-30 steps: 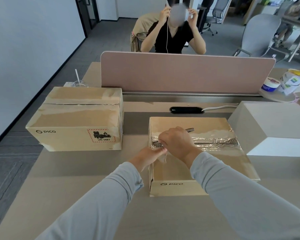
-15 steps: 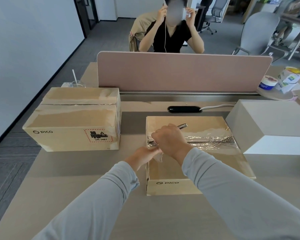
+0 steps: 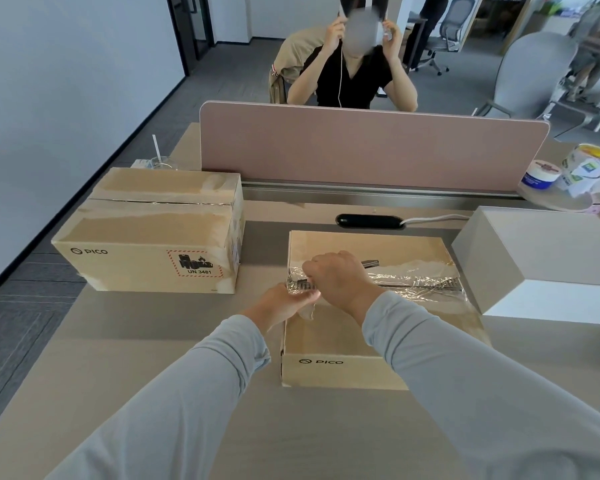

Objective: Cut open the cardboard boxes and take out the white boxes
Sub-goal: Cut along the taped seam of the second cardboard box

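Note:
A taped cardboard box (image 3: 336,344) marked PICO lies in front of me, its centre seam covered with wrinkled clear tape (image 3: 426,280). My right hand (image 3: 340,278) is curled round a dark cutter (image 3: 370,263) whose end sticks out to the right, over the left end of the seam. My left hand (image 3: 284,304) grips the box's upper left edge at the loose tape end. A second, larger cardboard box (image 3: 146,244) stands sealed to the left. A white box (image 3: 548,268) rests at the right.
A pink divider panel (image 3: 371,147) crosses the desk behind the boxes, with a person seated beyond it. A black cable port (image 3: 368,221) with a white cable lies behind the near box. A cup with a straw (image 3: 160,161) and tubs (image 3: 541,176) stand at the far corners.
My hands stay at the left end of the seam; the cutter has shifted only slightly. The view has drifted a little.

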`<state>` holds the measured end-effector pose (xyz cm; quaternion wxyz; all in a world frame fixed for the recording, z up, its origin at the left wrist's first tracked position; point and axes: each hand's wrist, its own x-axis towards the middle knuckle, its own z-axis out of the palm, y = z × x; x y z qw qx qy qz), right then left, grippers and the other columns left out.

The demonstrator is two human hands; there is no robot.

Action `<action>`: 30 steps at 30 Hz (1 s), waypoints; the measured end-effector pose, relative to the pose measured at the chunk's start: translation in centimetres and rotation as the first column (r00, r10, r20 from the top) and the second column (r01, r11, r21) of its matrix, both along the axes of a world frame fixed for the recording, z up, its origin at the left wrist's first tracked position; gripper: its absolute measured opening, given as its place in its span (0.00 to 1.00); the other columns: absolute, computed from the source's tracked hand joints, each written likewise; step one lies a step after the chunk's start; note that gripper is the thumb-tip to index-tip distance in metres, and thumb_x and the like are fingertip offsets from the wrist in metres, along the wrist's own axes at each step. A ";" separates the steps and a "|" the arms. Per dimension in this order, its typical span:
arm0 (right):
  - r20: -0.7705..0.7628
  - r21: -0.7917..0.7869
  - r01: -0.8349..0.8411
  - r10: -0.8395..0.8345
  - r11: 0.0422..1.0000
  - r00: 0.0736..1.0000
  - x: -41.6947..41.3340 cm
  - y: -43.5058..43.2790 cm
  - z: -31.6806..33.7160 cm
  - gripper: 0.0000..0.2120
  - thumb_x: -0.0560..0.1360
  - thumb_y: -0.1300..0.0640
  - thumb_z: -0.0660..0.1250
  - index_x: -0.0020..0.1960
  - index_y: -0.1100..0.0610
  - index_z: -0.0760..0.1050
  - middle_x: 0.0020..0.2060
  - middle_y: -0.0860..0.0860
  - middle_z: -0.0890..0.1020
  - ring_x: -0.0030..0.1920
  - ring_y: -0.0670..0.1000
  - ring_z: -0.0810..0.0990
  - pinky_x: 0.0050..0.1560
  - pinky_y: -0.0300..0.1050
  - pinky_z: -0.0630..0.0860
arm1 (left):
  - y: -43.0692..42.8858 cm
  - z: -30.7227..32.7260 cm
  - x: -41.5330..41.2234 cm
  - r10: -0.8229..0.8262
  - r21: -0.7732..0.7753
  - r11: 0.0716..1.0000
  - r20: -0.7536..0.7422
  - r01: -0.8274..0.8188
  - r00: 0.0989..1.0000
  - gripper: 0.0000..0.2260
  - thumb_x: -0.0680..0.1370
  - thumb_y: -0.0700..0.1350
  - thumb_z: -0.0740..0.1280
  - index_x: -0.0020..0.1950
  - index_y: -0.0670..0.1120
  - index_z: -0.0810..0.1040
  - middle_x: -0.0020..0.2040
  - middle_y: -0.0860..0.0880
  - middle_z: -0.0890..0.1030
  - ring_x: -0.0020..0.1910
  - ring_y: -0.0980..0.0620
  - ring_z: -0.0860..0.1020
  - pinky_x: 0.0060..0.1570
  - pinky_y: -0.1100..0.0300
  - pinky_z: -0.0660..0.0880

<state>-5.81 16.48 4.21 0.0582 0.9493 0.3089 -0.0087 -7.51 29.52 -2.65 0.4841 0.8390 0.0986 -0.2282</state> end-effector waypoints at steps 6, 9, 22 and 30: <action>-0.113 -0.076 -0.011 0.002 0.997 0.994 0.6 0.8 0.9 0.11 0.75 0.64 0.61 0.56 0.56 0.72 0.54 0.53 0.76 0.55 0.56 0.76 0.45 0.46 0.68 | 0.1 -0.1 0.0 0.057 0.011 0.998 -0.039 -0.057 0.998 0.18 0.71 0.60 0.68 0.47 0.46 0.80 0.44 0.48 0.81 0.45 0.51 0.78 0.43 0.62 0.70; -0.145 -0.137 -0.001 -0.019 0.991 0.989 0.9 0.9 1.2 0.10 0.75 0.64 0.60 0.55 0.56 0.72 0.54 0.52 0.78 0.55 0.56 0.76 0.44 0.45 0.66 | 0.1 0.1 0.0 0.064 -0.003 0.998 -0.034 -0.065 0.997 0.16 0.72 0.58 0.69 0.46 0.45 0.80 0.43 0.48 0.81 0.48 0.48 0.79 0.47 0.59 0.71; -0.137 -0.044 -0.030 0.024 0.999 0.990 1.1 -0.8 1.1 0.08 0.76 0.65 0.57 0.44 0.53 0.64 0.42 0.50 0.71 0.45 0.54 0.70 0.42 0.45 0.63 | 0.3 -0.1 0.0 0.068 0.019 0.997 -0.012 -0.068 0.998 0.22 0.69 0.64 0.69 0.39 0.45 0.71 0.34 0.49 0.70 0.33 0.52 0.70 0.35 0.62 0.64; -0.171 0.028 0.014 -0.009 1.000 0.985 1.8 -2.1 0.3 0.05 0.76 0.63 0.57 0.44 0.56 0.70 0.45 0.51 0.78 0.47 0.55 0.74 0.44 0.46 0.69 | 0.4 -0.2 0.1 0.068 0.030 0.997 0.001 -0.068 0.998 0.23 0.67 0.65 0.70 0.40 0.45 0.74 0.36 0.50 0.73 0.34 0.53 0.72 0.35 0.63 0.65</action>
